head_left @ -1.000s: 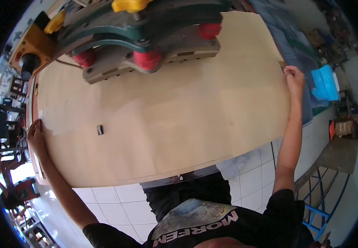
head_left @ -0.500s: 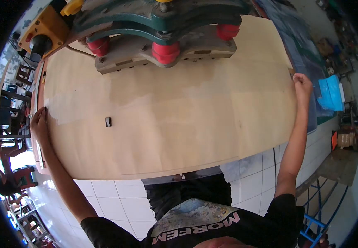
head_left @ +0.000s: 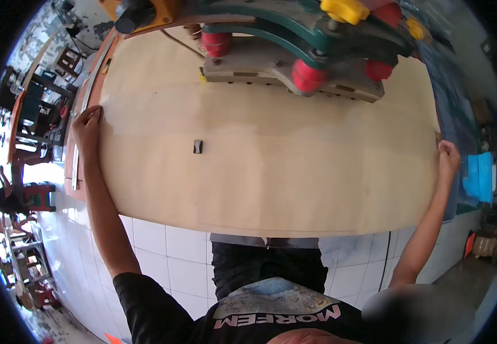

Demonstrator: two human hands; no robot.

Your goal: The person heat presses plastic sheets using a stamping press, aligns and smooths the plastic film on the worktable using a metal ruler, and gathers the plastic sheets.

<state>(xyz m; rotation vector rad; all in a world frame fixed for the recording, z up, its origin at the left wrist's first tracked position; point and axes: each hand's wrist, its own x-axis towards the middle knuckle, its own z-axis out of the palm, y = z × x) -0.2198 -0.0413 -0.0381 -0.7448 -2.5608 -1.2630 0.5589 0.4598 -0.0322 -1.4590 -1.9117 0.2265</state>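
Observation:
A large beige sheet (head_left: 271, 178), perhaps paper, spreads across the work surface in front of me. My left hand (head_left: 88, 132) is at its left edge, thumb and fingers pinched together on the sheet's border. At the opposite edge, my right hand (head_left: 449, 160) has its fingers curled closed on the sheet's right border. A small brown patch (head_left: 437, 136) shows just above the right fingertips. Left of the middle lies a small black-and-white block (head_left: 198, 147), apart from both hands.
Over the far part of the sheet stands a green metal machine frame (head_left: 271, 31) with red mounts (head_left: 309, 75) and a yellow knob (head_left: 345, 10). A metal ruler strip (head_left: 90, 86) lies along the left. Clear plastic (head_left: 452, 109) and a blue bag (head_left: 478, 176) are at the right.
My view has turned, so the machine and the small block appear further right. Both hands stay at the sheet's side edges. The sheet's near edge looks more level.

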